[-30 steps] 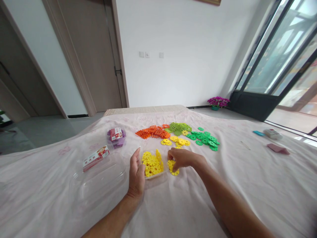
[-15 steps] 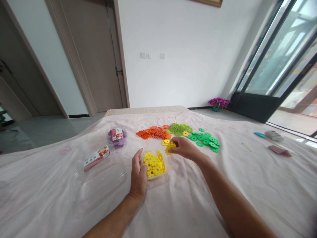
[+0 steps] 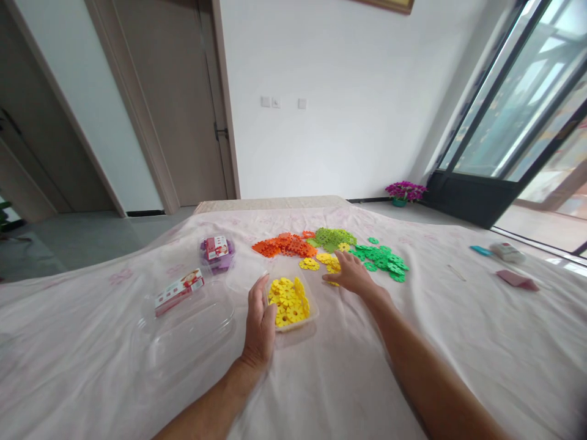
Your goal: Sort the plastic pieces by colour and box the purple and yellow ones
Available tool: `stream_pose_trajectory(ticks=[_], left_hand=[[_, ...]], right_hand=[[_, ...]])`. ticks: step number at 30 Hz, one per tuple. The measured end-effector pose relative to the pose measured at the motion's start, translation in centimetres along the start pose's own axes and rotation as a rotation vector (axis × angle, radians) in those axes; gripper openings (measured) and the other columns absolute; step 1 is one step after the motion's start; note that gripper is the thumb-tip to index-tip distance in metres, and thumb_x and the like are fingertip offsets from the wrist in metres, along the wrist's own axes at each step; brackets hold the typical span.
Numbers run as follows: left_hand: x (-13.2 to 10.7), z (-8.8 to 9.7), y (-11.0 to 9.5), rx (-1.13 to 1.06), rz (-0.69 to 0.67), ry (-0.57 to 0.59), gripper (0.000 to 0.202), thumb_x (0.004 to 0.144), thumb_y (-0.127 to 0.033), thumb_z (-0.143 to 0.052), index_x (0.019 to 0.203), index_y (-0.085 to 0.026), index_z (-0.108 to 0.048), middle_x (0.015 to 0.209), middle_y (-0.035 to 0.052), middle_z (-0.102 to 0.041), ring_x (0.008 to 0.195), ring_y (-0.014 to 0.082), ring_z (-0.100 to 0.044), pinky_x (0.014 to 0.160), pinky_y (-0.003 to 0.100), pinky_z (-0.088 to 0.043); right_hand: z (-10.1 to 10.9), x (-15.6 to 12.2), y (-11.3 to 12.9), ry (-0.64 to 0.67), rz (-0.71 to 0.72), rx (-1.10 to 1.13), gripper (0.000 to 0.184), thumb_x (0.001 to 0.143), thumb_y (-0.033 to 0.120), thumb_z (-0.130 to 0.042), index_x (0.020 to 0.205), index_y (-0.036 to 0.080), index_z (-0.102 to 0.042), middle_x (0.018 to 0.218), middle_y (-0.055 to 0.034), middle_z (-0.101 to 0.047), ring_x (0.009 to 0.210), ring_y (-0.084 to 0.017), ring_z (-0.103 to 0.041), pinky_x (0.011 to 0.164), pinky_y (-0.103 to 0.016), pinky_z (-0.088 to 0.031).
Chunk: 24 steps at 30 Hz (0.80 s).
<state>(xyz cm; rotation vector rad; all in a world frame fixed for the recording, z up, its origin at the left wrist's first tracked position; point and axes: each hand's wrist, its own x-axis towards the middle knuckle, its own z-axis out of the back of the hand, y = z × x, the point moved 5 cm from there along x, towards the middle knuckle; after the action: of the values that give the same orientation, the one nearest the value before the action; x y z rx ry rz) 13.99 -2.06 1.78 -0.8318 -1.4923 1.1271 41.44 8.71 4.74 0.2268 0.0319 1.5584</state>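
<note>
My left hand [image 3: 260, 318] grips the left side of a clear plastic container [image 3: 314, 311], thumb over its rim. Inside lie several yellow flower-shaped discs [image 3: 288, 299], some standing on edge along the right wall. Beyond the container, my right hand [image 3: 351, 274] reaches over loose yellow discs [image 3: 326, 260], its fingers apart and their tips on or just over the pieces. A small row of yellow discs [image 3: 309, 264] lies left of that hand. Whether a disc sits under the fingers is partly hidden.
Orange discs [image 3: 284, 245], lime-green discs [image 3: 332, 237] and green discs [image 3: 383, 260] lie in heaps farther back. At left are a lidded tub of purple pieces [image 3: 217, 253] and a clear labelled lid or tray [image 3: 192, 327]. A pink cloth [image 3: 518, 279] lies at right on the bedsheet [image 3: 348, 366].
My right hand has moved right, away from the container, to the loose yellow discs, and its fingers have spread. The container and my left hand have shifted slightly right.
</note>
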Motion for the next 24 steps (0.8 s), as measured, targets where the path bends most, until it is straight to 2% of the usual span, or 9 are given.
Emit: stream_pose_trajectory(ticks=[2,4,8,11,13,18,24], left_hand=[[0.0,0.0,0.0,0.009,-0.007,0.000,0.056,0.082,-0.018,-0.049,0.138,-0.019,-0.046,0.147,0.0091,-0.045,0.142,0.0232,-0.035,0.121,0.041,-0.022],[0.0,0.0,-0.1,0.017,-0.013,0.005,0.056,0.082,-0.017,-0.048,0.138,-0.019,-0.047,0.147,0.0091,-0.045,0.142,0.0234,-0.035,0.121,0.042,-0.022],[0.0,0.0,-0.3,0.020,-0.016,0.018,0.051,0.083,-0.017,-0.048,0.134,-0.019,-0.049,0.146,0.0084,-0.046,0.141,0.0222,-0.036,0.122,0.040,-0.022],[0.0,0.0,-0.4,0.011,-0.025,0.017,0.049,0.083,-0.018,-0.048,0.132,-0.019,-0.051,0.144,0.0086,-0.047,0.140,0.0222,-0.036,0.122,0.040,-0.022],[0.0,0.1,-0.4,0.010,-0.034,0.012,0.048,0.083,-0.019,-0.049,0.131,-0.019,-0.053,0.143,0.0086,-0.048,0.140,0.0227,-0.037,0.121,0.041,-0.022],[0.1,0.0,-0.2,0.020,-0.033,0.009,0.047,0.082,-0.021,-0.050,0.129,-0.019,-0.055,0.142,0.0086,-0.049,0.140,0.0230,-0.037,0.121,0.041,-0.022],[0.1,0.0,-0.5,0.043,-0.039,0.008,0.046,0.082,-0.020,-0.049,0.128,-0.019,-0.056,0.141,0.0089,-0.049,0.139,0.0239,-0.037,0.121,0.042,-0.022]], right_hand=[[-0.9,-0.1,-0.4,0.081,-0.011,-0.035,0.092,0.075,0.063,-0.067,0.149,0.019,-0.034,0.151,-0.0191,-0.036,0.138,-0.037,-0.032,0.103,-0.044,-0.034],[-1.2,-0.1,-0.2,0.123,0.021,-0.053,0.081,0.079,0.063,-0.062,0.145,0.020,-0.041,0.142,-0.0177,-0.047,0.131,-0.034,-0.041,0.099,-0.041,-0.037],[-0.7,-0.3,0.5,0.093,0.059,-0.105,0.040,0.092,0.045,-0.052,0.124,0.023,-0.060,0.118,-0.0126,-0.063,0.112,-0.029,-0.056,0.085,-0.035,-0.042],[-0.4,-0.3,0.6,0.053,0.044,-0.153,0.029,0.096,0.035,-0.046,0.115,0.021,-0.063,0.112,-0.0135,-0.063,0.110,-0.029,-0.056,0.081,-0.034,-0.041],[-0.4,-0.4,0.5,0.039,0.029,-0.151,0.031,0.097,0.038,-0.046,0.118,0.023,-0.063,0.115,-0.0137,-0.062,0.113,-0.029,-0.054,0.083,-0.034,-0.040],[-0.7,-0.6,0.7,0.019,0.004,-0.122,0.050,0.090,0.059,-0.050,0.125,0.024,-0.060,0.118,-0.0136,-0.060,0.114,-0.030,-0.050,0.086,-0.036,-0.039],[-1.4,-0.7,1.7,0.027,0.047,-0.104,0.066,0.081,0.071,-0.054,0.125,0.021,-0.057,0.121,-0.0144,-0.056,0.114,-0.032,-0.047,0.090,-0.040,-0.038]])
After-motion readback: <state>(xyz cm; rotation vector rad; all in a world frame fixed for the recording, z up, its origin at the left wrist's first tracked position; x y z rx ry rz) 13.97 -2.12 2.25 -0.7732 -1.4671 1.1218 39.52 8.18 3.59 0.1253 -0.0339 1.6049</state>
